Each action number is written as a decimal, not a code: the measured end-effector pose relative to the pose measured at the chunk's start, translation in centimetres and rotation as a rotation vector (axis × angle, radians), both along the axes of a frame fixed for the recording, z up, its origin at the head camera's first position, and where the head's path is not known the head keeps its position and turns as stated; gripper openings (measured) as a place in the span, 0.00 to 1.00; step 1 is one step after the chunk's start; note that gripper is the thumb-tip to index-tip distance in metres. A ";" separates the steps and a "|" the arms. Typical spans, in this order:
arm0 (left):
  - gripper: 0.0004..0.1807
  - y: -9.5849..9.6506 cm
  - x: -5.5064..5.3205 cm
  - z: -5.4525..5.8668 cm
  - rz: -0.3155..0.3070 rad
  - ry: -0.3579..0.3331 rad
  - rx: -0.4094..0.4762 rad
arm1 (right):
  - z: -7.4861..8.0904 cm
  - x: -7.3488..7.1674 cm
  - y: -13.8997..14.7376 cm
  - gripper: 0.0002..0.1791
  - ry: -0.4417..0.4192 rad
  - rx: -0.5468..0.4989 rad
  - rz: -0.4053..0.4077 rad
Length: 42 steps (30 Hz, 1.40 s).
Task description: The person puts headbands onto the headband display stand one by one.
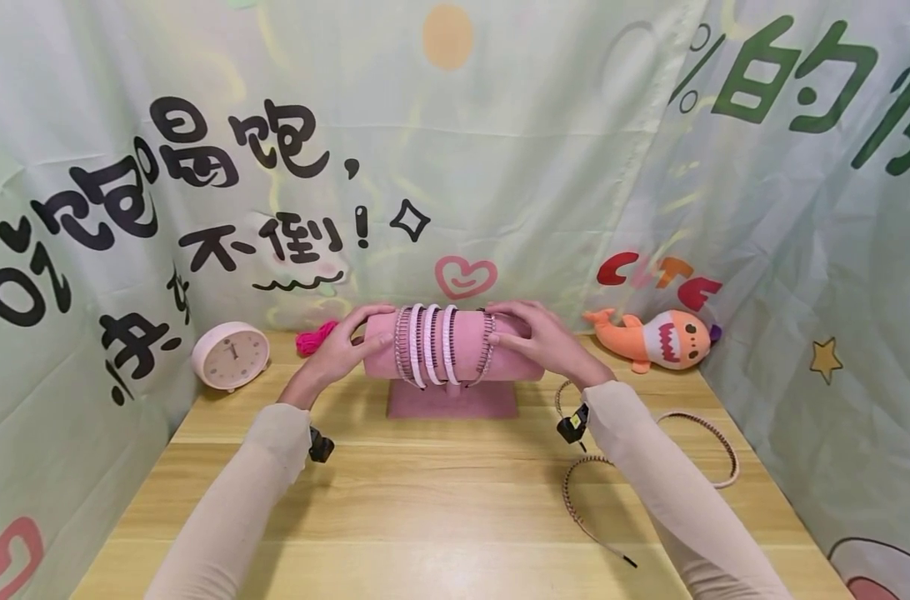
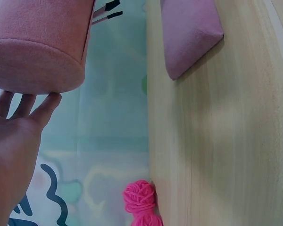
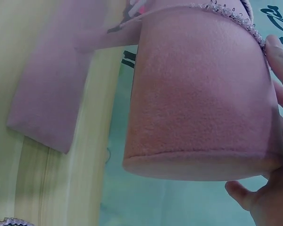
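A pink headband display stand (image 1: 468, 337) with a horizontal padded roll faces me, its flat base (image 1: 425, 402) on the table. Several headbands circle the roll, with pale ones (image 1: 429, 343) side by side left of centre. Nearer the right end sits a beaded headband (image 1: 488, 350). My left hand (image 1: 342, 346) touches the roll's left end, fingers extended and fingertips at its edge in the left wrist view. My right hand (image 1: 541, 337) spreads over the right end. One of its fingertips (image 3: 272, 42) lies right at the beaded headband. The roll hides part of both hands.
More headbands (image 1: 571, 496) lie on the table (image 1: 395, 517) at right, partly beneath my right forearm. A round clock (image 1: 232, 356) and bright pink yarn (image 1: 316, 337) stand at back left. An orange plush toy (image 1: 657, 340) is at back right. Printed curtains (image 1: 500, 167) surround the table.
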<state>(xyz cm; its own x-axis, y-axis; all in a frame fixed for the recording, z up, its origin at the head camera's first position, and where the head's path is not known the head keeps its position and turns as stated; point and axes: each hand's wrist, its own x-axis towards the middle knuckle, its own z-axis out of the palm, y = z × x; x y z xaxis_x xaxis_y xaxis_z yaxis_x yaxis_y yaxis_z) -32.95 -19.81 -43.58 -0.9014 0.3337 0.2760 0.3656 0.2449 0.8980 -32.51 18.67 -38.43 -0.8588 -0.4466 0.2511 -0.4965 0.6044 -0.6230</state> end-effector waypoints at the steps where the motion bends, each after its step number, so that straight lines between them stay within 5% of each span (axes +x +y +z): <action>1: 0.30 0.0 0.0 0.0 -0.001 0.000 0.001 | 0.0 0.0 0.0 0.29 0.002 0.006 0.000; 23: 0.29 0.1 -0.1 -0.3 -0.015 0.017 0.013 | 0.4 -0.3 -0.8 0.29 0.061 0.080 0.024; 31: 0.29 0.1 -0.2 -0.5 -0.023 0.025 0.022 | 0.2 0.2 0.7 0.26 -0.160 -0.256 0.062; 37: 0.29 0.1 -0.2 -0.4 -0.023 0.023 0.022 | 0.5 0.8 3.3 0.27 -0.131 -0.259 -0.043; 42: 0.29 0.1 -0.3 -0.4 -0.025 0.035 0.020 | 0.6 1.5 5.9 0.28 -0.174 -0.312 -0.026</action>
<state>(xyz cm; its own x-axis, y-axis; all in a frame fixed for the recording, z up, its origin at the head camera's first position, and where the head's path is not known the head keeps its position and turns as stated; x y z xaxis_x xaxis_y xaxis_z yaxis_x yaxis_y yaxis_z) -33.21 -19.68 -43.95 -0.8827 0.3498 0.3138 0.4024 0.2177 0.8892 -31.04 24.61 -37.86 -0.9105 -0.3494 0.2212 -0.3542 0.3828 -0.8532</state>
